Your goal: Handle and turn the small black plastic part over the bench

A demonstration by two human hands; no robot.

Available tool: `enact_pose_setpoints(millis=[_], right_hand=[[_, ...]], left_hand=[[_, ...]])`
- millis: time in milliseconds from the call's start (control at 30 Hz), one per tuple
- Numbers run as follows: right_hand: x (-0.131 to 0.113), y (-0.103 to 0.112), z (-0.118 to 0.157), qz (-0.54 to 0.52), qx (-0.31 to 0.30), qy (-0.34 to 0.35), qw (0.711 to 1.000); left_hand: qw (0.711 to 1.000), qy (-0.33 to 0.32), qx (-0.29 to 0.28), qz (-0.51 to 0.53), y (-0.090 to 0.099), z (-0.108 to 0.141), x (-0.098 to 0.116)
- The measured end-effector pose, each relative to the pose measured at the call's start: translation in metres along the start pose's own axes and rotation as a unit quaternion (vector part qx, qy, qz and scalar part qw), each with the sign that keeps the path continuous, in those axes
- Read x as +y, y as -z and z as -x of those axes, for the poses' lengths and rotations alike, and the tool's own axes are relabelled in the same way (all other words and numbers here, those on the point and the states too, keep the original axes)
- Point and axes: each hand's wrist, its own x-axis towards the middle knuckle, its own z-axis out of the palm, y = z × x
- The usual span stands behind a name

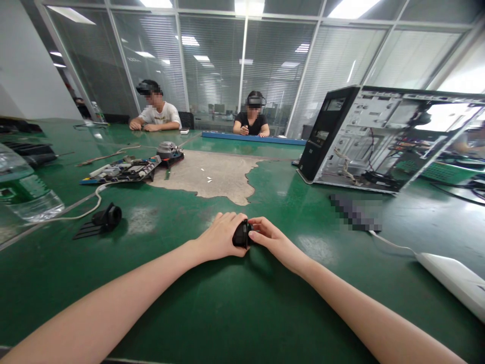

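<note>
Just above the table, in the middle of the head view, is a small black plastic part [241, 235]. My left hand [222, 233] is wrapped over it from the left, hiding much of its shape. On its right end, the thumb and fingertips of my right hand [271, 238] are closed in a pinch. Exactly what the right fingertips grip is partly hidden. Another black plastic piece [101, 221], with a round collar and long prongs, lies on the table to the left of my hands.
A circuit board [121, 169] with a metal fan-like part [170, 150] lies beyond my left hand. An opened computer case [364, 141] stands at right, near a dark blurred phone-like object [354, 212] and white power bank [454, 278]. A bottle [26, 182] stands left. Two people sit opposite.
</note>
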Motion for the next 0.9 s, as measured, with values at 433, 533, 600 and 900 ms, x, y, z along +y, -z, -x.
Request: enact_pose_setpoints(millis=[433,533,600,900], right_hand=[[-0.003,-0.0022,0.0018,-0.01,-0.004,0.017,1.0],[-0.0018,-0.002,0.0012,-0.003,-0.004,0.0,1.0],[-0.0012,-0.0012,0.0013,-0.007,-0.022,0.007,1.0],[-0.0017,-0.002,0.0017,-0.016,-0.004,0.021,1.0]], left_hand=[[1.0,0.007,-0.007,0.01,0.0006,0.0001,0.0003],[1.0,0.008,-0.009,0.009,0.0011,-0.0001,0.0002],[1.0,0.008,-0.009,0.006,0.0013,-0.0002,-0.0001],[1.0,0.011,-0.011,0.006,0.0019,-0.0002,0.0014]])
